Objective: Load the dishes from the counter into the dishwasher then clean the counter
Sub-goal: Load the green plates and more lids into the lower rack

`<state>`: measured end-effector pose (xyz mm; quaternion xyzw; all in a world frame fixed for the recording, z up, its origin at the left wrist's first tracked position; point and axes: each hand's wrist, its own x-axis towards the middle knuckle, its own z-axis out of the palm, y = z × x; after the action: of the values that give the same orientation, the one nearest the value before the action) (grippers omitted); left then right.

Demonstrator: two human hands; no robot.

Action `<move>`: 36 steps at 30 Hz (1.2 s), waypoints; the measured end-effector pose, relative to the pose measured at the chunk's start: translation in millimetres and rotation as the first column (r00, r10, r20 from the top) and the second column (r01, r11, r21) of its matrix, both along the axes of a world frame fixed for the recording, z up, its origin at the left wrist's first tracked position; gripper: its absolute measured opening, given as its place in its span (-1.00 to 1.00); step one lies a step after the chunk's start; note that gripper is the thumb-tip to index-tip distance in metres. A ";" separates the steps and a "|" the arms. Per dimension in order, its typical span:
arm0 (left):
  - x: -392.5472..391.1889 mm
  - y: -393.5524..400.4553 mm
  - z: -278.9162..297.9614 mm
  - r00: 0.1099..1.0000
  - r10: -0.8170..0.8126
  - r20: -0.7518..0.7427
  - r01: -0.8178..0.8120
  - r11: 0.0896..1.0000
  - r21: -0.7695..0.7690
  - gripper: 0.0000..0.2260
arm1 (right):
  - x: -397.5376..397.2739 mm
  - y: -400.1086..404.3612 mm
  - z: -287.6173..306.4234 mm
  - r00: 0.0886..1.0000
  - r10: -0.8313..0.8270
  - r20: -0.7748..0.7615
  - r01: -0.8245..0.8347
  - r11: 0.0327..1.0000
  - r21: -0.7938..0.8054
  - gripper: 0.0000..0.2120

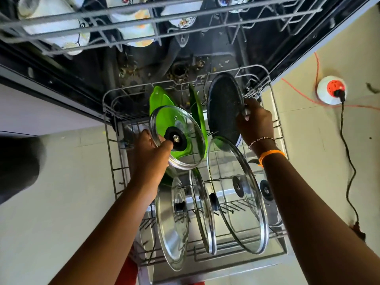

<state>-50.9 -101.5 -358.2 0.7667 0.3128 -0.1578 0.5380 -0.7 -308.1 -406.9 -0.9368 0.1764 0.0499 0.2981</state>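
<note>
The small glass lid [177, 138] hangs over the back left of the lower rack [111, 153], tilted, underside toward the camera, in front of a green plate [162, 97]. The left hand [152, 153] pinches its metal rim, thumb pressed near the black knob fitting at the centre. Glass in a steel band is stiff, fairly light, breakable and likely slippery if wet, so the rim or the knob looks the safest hold, and it should go down gently between the prongs. To the right, the right hand [255, 122] has its fingers curled on the edge of a dark speckled pan [224, 108] standing on edge. Nearer the camera, 3 larger lids [236, 194] already stand upright in the rack. Above, the upper rack [144, 23] holds cups. A white socket reel [331, 90] with an orange cord lies on the floor.
</note>
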 end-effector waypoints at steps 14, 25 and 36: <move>-13.6 18.1 -1.0 0.987 0.150 -0.049 -0.156 0.974 -0.165 -0.81 | -24.2 11.1 43.5 0.971 -0.020 0.240 0.020 1.000 -0.001 -0.69; -44.8 66.7 10.9 0.961 0.275 -0.012 -0.265 0.911 -0.315 -0.81 | -82.5 111.6 69.7 0.995 0.075 -0.062 -0.038 0.889 0.457 -0.67; -93.8 145.4 14.9 0.971 0.190 -0.144 -0.226 0.928 -0.297 -0.83 | -128.3 173.4 92.2 0.845 0.287 -0.452 0.269 0.502 0.822 -0.63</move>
<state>-144.6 43.9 -343.3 0.6245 0.3934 -0.1904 0.6473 -128.9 -134.7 -314.7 -0.6073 0.1979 0.3913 0.6625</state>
